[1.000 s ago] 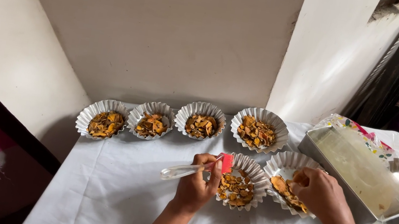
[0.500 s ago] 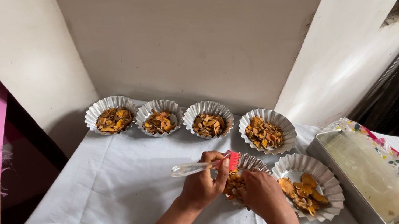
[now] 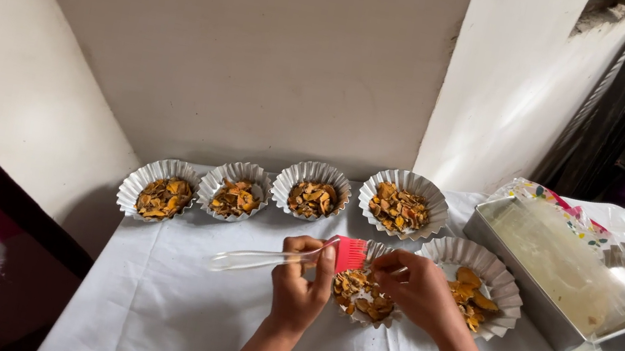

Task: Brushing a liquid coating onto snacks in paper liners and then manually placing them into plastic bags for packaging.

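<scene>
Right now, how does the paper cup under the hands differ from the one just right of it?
The cup under the hands is smaller, heaped full and half hidden by the right hand; the left hand holds a red brush at its edge. The cup to its right is wider, part-filled and untouched. Both are fluted paper cups of orange-brown flakes.

Bare cloth [image 3: 161, 307] left; foil cups [image 3: 402, 204] behind.

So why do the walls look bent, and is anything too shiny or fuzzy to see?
Head view: the wide lens slants the white pillar and the wall edges near the corners. Soft, even daylight, with only faint shadows under the paper cups. Mild glare sits on the clear wrap over the metal tray. The left hand, the red brush and the right hand look sharp, not blurred.
</scene>
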